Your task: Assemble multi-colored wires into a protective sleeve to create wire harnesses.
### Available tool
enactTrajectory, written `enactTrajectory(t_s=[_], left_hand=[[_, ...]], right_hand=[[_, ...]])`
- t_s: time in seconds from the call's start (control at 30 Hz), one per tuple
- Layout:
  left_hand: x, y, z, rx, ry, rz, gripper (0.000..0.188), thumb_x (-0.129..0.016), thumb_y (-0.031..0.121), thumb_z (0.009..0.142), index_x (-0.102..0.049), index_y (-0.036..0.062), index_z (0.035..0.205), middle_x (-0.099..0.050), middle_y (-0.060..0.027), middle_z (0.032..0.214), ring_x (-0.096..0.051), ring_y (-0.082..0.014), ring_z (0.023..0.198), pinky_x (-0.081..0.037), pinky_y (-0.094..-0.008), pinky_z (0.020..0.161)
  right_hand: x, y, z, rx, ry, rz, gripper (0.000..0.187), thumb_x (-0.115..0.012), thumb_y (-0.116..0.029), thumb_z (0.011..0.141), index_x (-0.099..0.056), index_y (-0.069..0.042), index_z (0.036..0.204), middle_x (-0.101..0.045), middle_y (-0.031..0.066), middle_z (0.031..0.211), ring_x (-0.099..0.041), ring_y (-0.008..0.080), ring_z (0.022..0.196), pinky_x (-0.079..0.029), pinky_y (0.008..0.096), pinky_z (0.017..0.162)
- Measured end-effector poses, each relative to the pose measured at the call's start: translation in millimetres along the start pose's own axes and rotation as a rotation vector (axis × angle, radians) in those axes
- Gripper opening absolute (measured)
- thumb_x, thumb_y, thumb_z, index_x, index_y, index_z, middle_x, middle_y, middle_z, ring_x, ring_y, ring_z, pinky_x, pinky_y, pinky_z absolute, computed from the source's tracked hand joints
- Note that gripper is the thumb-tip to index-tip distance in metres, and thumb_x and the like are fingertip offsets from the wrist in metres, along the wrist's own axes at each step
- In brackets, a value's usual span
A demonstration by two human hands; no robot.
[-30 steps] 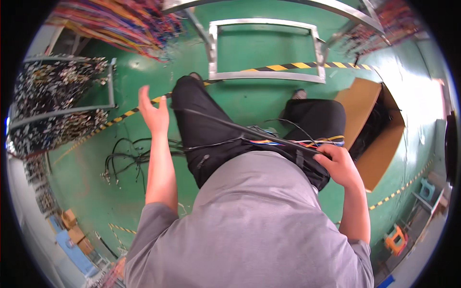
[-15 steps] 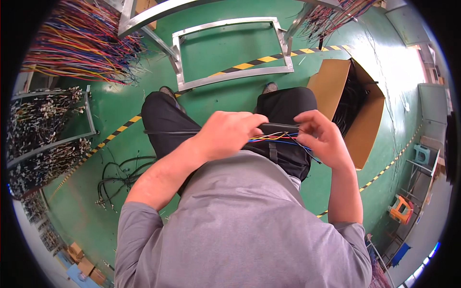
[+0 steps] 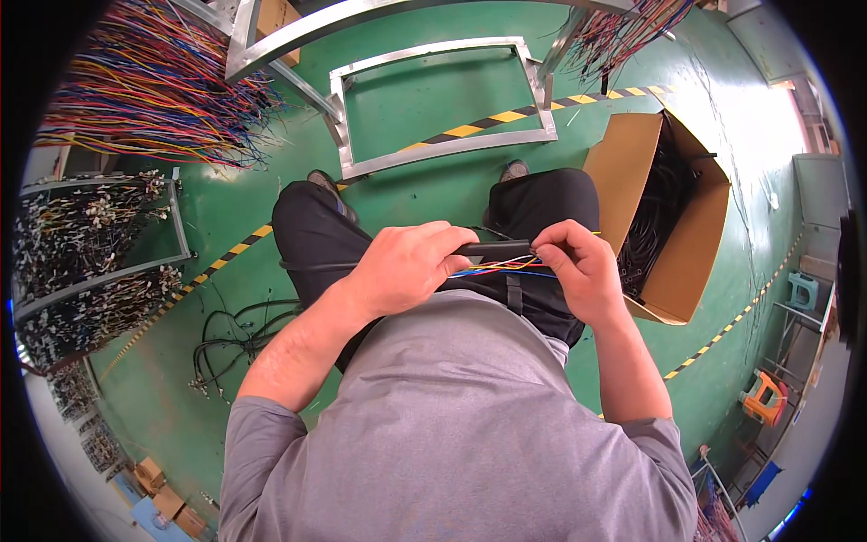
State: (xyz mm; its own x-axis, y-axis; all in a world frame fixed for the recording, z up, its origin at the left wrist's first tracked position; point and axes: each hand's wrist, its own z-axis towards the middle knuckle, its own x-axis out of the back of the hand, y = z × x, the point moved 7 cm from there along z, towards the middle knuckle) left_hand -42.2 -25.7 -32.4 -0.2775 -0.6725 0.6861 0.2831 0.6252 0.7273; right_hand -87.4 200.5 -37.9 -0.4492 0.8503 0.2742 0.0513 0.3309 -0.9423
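Observation:
Above my lap, my left hand [image 3: 411,269] is closed round a black cable sleeve [image 3: 501,249], which lies nearly level and points right. Beneath the sleeve runs a bundle of thin coloured wires [image 3: 497,266], red, yellow, white and blue, from my left fingers toward my right hand. At the sleeve's right end my right hand [image 3: 578,271] is closed in a pinch on wires; the exact strands between its fingertips are partly hidden. A black length of the cable trails out left of my left hand across my thigh.
An open cardboard box [image 3: 691,244] of black cables stands at my right. On the floor to my left lies a black cable harness [image 3: 230,343]. Metal frames [image 3: 452,163] stand ahead; hanging coloured wires [image 3: 163,90] fill the far left, above racks of connectors [image 3: 99,217].
My right hand has moved slightly left to the sleeve's end, and its loosely spread fingers have closed into a pinch. My left hand has shifted slightly left and still grips the sleeve.

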Motion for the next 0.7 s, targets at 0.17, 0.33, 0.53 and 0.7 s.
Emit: enactTrajectory(t_s=[0.17, 0.33, 0.53, 0.7], left_hand=[[2, -4, -5, -0.019, 0.059, 0.009, 0.026, -0.076, 0.016, 0.096, -0.068, 0.0062, 0.12, -0.07, -0.0122, 0.094, -0.069, -0.0361, 0.081, -0.055, -0.0448, 0.069], [-6, 10, 1, -0.097, 0.065, -0.037, 0.025, -0.078, 0.011, 0.093, -0.067, 0.0042, 0.115, -0.071, -0.0131, 0.093, -0.07, -0.0366, 0.082, -0.056, -0.0462, 0.07], [-5, 4, -3, -0.098, 0.051, -0.034, 0.024, -0.079, 0.01, 0.092, -0.068, 0.0045, 0.113, -0.071, -0.0122, 0.092, -0.07, -0.0365, 0.08, -0.055, -0.0458, 0.068], [-1, 4, -3, -0.107, 0.036, -0.046, 0.026, -0.08, 0.009, 0.09, -0.067, 0.0044, 0.113, -0.07, -0.0117, 0.091, -0.069, -0.036, 0.081, -0.054, -0.046, 0.067]], right_hand=[[14, -1, 0, 0.201, 0.06, -0.139, 0.008, -0.075, 0.004, 0.092, -0.073, 0.0, 0.099, -0.069, 0.0035, 0.086, -0.064, 0.0108, 0.078, -0.049, 0.0273, 0.069], [-3, -14, -5, 0.193, 0.018, -0.198, 0.008, -0.079, 0.002, 0.086, -0.073, -0.002, 0.091, -0.065, 0.0036, 0.079, -0.059, 0.014, 0.069, -0.046, 0.0287, 0.061], [0, -15, -1, 0.196, -0.032, -0.196, 0.011, -0.079, 0.002, 0.085, -0.07, -0.001, 0.09, -0.066, 0.0042, 0.081, -0.061, 0.0156, 0.071, -0.049, 0.0292, 0.066], [10, -15, -4, 0.239, 0.062, -0.103, 0.012, -0.079, 0.005, 0.083, -0.07, 0.0, 0.089, -0.069, 0.0053, 0.084, -0.064, 0.0163, 0.075, -0.051, 0.0289, 0.07]])
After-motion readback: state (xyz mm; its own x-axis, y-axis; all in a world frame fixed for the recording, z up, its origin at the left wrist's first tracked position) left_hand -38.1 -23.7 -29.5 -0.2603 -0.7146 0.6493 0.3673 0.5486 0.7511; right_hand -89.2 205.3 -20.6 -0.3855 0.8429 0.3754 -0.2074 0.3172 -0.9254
